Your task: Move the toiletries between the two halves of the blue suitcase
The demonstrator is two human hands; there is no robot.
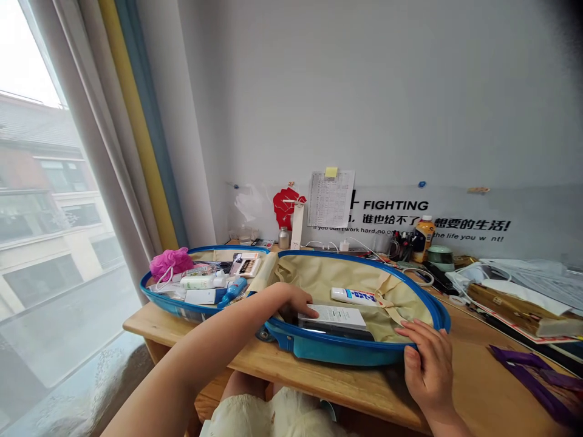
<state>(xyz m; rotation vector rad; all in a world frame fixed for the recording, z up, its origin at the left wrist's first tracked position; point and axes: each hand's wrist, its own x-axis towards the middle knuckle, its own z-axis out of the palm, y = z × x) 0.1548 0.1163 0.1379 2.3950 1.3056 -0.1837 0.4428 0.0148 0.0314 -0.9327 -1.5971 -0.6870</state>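
Note:
An open blue hard-shell suitcase [337,346] lies on the wooden desk [291,376], with a beige lining [328,276] in its near half. My left hand [296,300] reaches in, its fingers lying on the end of a white box [332,317]. A dark flat item [337,332] lies under that box. Behind it is a white toothpaste tube [353,296]. My right hand [426,358] rests over the suitcase's front rim, with fingers on the lining side. The other half holds a pink bath puff [170,263], a white lotion bottle [200,282] and a blue tube [233,290].
Along the wall stand an orange-capped drink bottle [423,240], pens, cables and a small metal bottle [283,238]. Stacked papers and a booklet [519,297] lie at the right, and a purple item [528,379] lies near the desk's right corner. A curtained window [54,182] is at the left.

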